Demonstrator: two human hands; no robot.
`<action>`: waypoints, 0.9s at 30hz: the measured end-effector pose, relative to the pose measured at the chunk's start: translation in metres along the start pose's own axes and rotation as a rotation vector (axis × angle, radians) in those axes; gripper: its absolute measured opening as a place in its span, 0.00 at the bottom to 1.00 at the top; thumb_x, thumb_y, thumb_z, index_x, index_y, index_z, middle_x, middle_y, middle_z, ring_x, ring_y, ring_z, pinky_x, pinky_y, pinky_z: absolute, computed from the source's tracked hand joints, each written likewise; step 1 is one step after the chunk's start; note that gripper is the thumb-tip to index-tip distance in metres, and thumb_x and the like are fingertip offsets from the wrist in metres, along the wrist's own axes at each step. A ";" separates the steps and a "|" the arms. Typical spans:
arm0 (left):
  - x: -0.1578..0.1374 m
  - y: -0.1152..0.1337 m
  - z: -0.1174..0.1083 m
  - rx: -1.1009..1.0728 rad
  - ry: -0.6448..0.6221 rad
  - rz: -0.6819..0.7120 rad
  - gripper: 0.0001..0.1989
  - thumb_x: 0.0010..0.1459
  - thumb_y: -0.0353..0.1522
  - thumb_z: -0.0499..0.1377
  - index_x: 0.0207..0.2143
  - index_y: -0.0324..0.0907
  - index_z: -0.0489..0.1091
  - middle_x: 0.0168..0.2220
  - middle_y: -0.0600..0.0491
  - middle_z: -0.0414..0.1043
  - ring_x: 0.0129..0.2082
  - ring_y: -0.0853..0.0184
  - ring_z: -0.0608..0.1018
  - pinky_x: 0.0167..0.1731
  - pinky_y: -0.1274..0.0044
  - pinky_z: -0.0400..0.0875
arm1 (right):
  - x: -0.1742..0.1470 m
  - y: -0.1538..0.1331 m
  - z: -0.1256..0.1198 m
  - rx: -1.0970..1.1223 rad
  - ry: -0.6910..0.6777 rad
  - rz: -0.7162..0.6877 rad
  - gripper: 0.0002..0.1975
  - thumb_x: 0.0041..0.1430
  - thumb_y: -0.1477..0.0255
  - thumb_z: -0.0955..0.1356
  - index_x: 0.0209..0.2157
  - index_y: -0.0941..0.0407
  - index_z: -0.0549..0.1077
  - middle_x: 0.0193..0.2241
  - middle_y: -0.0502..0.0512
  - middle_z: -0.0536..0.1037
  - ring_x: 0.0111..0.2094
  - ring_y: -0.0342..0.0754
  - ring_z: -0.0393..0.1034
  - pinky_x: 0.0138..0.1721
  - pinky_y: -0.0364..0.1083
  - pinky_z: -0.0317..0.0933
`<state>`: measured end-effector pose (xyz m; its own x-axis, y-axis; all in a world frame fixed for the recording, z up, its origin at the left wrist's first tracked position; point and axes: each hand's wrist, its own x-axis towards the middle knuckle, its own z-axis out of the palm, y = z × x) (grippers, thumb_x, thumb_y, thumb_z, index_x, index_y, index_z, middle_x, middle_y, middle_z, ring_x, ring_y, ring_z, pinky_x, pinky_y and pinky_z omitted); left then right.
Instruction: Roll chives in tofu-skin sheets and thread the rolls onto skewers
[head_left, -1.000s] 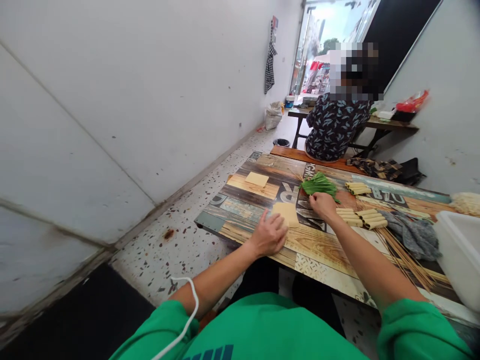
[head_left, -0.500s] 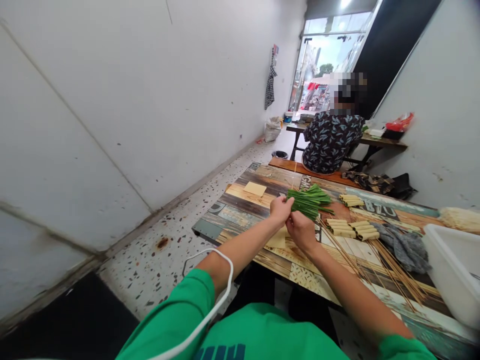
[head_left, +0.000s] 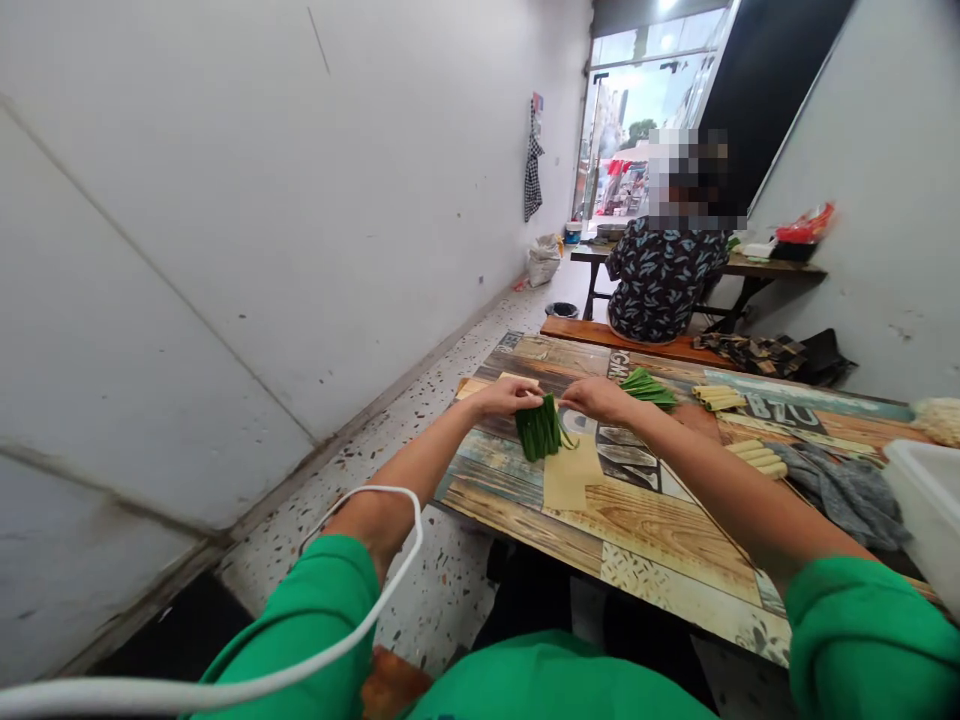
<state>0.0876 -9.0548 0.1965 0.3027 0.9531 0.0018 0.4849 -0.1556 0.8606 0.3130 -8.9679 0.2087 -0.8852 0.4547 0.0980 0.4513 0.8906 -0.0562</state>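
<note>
My left hand [head_left: 511, 397] is closed on a bunch of green chives [head_left: 538, 432], which hangs down from the fingers just above the table. Below and to the right of the bunch lie pale yellow bean-curd sheets [head_left: 574, 478], flat on the wood. My right hand [head_left: 596, 398] is held to the right of the bunch with its fingers pinched together; whatever sits between the fingertips is too small to make out. Beyond the right wrist rests a second pile of chives [head_left: 649, 388]. Another pale sheet [head_left: 519, 381] is partly covered by my left hand.
Yellow rolls [head_left: 720, 397] and more rolls [head_left: 757, 458] lie on the table's right side, beside a grey cloth [head_left: 844, 490] and a white tub [head_left: 926, 510]. A person in a patterned shirt [head_left: 666, 280] sits on a bench [head_left: 585, 330] beyond the table. A white cable [head_left: 409, 560] loops by my left arm.
My hands have moved apart. The left has brought part of the chives down and left, over the table by the sheets; the rest now lies behind my right hand.
</note>
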 end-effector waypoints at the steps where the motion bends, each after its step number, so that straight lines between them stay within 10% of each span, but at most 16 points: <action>1: -0.001 -0.005 -0.006 0.075 0.019 0.003 0.16 0.53 0.42 0.62 0.30 0.36 0.74 0.21 0.58 0.66 0.22 0.74 0.66 0.21 0.83 0.57 | 0.008 -0.001 0.008 0.073 0.009 0.012 0.15 0.65 0.63 0.63 0.37 0.53 0.81 0.35 0.56 0.81 0.35 0.47 0.73 0.36 0.43 0.58; 12: -0.004 -0.069 -0.013 -0.160 -0.210 -0.244 0.27 0.39 0.53 0.68 0.22 0.37 0.69 0.17 0.60 0.59 0.17 0.75 0.61 0.18 0.81 0.53 | 0.034 0.004 0.080 0.478 -0.114 -0.096 0.19 0.62 0.59 0.64 0.38 0.56 0.81 0.30 0.52 0.82 0.30 0.44 0.72 0.33 0.40 0.60; 27: 0.010 -0.087 -0.026 -0.199 -0.339 -0.262 0.26 0.38 0.51 0.70 0.20 0.38 0.69 0.15 0.58 0.61 0.15 0.75 0.61 0.16 0.80 0.54 | 0.010 0.034 0.086 0.509 -0.106 -0.069 0.20 0.63 0.60 0.61 0.39 0.57 0.81 0.37 0.57 0.83 0.35 0.47 0.75 0.39 0.42 0.64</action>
<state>0.0270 -9.0251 0.1352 0.4579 0.8102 -0.3660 0.4239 0.1629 0.8910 0.3102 -8.9337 0.1224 -0.9294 0.3685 0.0186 0.3029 0.7908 -0.5319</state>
